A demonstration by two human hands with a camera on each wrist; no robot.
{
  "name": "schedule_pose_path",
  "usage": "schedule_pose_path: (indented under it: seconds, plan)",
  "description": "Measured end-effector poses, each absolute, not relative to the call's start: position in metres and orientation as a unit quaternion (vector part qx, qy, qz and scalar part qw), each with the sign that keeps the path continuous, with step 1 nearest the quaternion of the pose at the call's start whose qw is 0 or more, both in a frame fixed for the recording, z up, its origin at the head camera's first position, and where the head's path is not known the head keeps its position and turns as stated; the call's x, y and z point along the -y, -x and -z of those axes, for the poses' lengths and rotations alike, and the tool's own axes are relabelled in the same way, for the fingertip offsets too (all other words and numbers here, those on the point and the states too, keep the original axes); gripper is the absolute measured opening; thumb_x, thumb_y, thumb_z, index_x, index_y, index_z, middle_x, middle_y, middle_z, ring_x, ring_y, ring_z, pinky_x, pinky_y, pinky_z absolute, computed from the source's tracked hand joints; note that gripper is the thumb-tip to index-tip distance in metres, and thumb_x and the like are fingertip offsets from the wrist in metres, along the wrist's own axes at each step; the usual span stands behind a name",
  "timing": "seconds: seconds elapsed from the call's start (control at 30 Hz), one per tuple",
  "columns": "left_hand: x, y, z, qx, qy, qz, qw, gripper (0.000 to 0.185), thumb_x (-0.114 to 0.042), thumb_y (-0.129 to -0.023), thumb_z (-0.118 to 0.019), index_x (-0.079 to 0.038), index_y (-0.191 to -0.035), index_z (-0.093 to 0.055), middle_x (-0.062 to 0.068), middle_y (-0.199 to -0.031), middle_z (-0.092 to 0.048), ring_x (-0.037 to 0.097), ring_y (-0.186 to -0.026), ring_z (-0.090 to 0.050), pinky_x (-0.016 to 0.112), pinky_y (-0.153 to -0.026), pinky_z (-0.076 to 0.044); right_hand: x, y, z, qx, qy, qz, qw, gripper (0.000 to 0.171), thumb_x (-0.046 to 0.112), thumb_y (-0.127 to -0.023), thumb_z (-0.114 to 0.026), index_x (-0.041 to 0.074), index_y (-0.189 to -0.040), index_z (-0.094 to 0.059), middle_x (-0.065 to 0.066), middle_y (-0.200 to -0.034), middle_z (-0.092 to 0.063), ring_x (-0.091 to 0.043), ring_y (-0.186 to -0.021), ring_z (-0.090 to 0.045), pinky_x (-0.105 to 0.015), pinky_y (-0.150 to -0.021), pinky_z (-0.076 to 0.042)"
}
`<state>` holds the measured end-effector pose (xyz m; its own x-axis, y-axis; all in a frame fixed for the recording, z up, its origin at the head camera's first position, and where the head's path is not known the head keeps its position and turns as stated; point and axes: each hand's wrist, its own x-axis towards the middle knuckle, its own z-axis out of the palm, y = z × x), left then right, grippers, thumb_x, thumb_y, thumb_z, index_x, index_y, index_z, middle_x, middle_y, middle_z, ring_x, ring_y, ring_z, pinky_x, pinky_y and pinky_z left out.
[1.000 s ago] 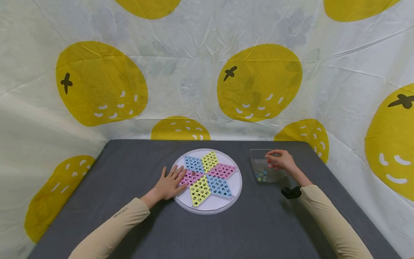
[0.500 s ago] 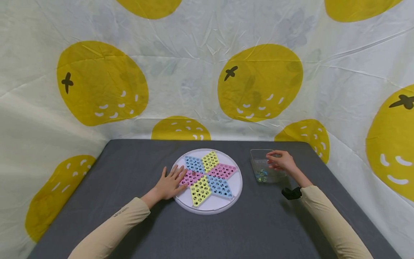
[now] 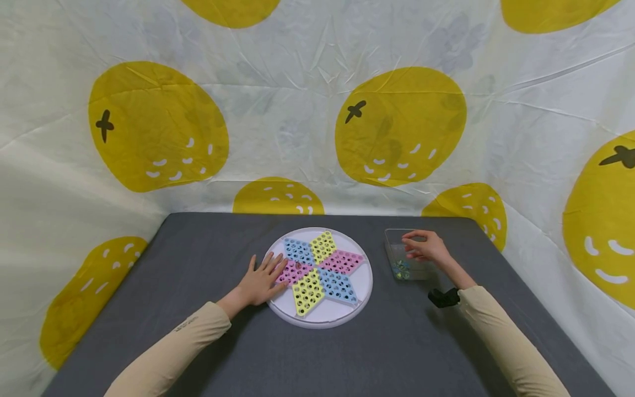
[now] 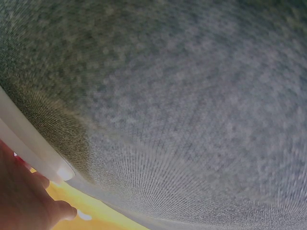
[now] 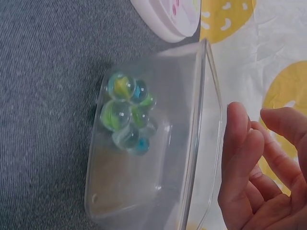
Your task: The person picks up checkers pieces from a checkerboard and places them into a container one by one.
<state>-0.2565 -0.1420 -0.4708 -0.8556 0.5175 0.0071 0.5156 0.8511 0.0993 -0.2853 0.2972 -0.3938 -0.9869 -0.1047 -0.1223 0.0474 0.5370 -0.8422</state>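
Observation:
My left hand (image 3: 257, 285) lies with spread, straight fingers on the left edge of a round white Chinese checkers board (image 3: 342, 314). The board's six-pointed star has pink, blue and yellow sections full of holes. One dark reddish marble (image 3: 298, 266) sits in the left pink section, near my fingertips. Over the clear plastic box (image 5: 168, 167) hovers my right hand (image 3: 428, 247), its fingers loosely bent. In the right wrist view a gap shows between thumb and fingers, with nothing visible in it. Several clear marbles (image 5: 120, 114) with green, yellow and blue swirls cluster inside the box.
A dark grey cloth (image 3: 317, 364) covers the table. White fabric (image 3: 278, 132) with large yellow fruit prints hangs behind and at both sides. Below my right wrist is a black device (image 3: 443, 298).
My right hand has shifted slightly left above the box, fingers still bent. My left hand stays on the board's edge, and the board and marbles look unchanged.

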Motion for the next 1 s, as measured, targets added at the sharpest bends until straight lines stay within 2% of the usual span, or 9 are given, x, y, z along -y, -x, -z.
schedule_pose_path:
  seconds: [0.2, 0.43, 0.63, 1.0]
  plan:
    - [0.143, 0.258, 0.473, -0.963, -0.266, -0.05, 0.011, 0.063, -0.051, -0.091, -0.032, -0.018, -0.144, -0.019, 0.005, -0.15, -0.016, 0.029, -0.139, -0.01, 0.061, -0.103, -0.004, -0.29, 0.285, 0.392, -0.875, 0.024, 0.477, 0.077, 0.043, 0.031, -0.088, -0.054, 0.002, -0.119, -0.053, -0.02, -0.096, -0.066, -0.029, -0.077, -0.067, -0.036, -0.06, -0.053]
    - [0.143, 0.258, 0.473, -0.963, -0.266, -0.048, 0.012, 0.063, -0.051, -0.092, -0.032, -0.018, -0.144, -0.019, 0.004, -0.151, -0.016, 0.029, -0.139, -0.01, 0.061, -0.104, -0.003, -0.279, 0.286, 0.388, -0.872, 0.026, 0.482, 0.085, 0.048, 0.032, -0.087, -0.055, -0.001, -0.121, -0.051, -0.01, -0.085, -0.069, -0.023, -0.07, -0.068, -0.04, -0.063, -0.053]
    - [0.143, 0.258, 0.473, -0.964, -0.263, -0.044, 0.018, 0.063, -0.052, -0.092, -0.03, -0.018, -0.144, -0.017, 0.003, -0.151, -0.015, 0.029, -0.139, -0.008, 0.06, -0.104, -0.002, -0.269, 0.285, 0.388, -0.872, 0.05, 0.479, 0.083, 0.045, 0.029, -0.088, -0.056, -0.002, -0.12, -0.052, -0.021, -0.092, -0.066, -0.029, -0.073, -0.067, -0.041, -0.062, -0.052]
    - [0.143, 0.257, 0.472, -0.963, -0.263, -0.047, 0.014, 0.063, -0.051, -0.091, -0.032, -0.018, -0.144, -0.018, 0.004, -0.151, -0.016, 0.028, -0.139, -0.009, 0.06, -0.104, -0.003, -0.25, 0.285, 0.389, -0.872, 0.06, 0.479, 0.083, 0.038, 0.026, -0.087, -0.057, 0.001, -0.115, -0.056, -0.024, -0.09, -0.066, -0.032, -0.071, -0.066, -0.043, -0.059, -0.051]
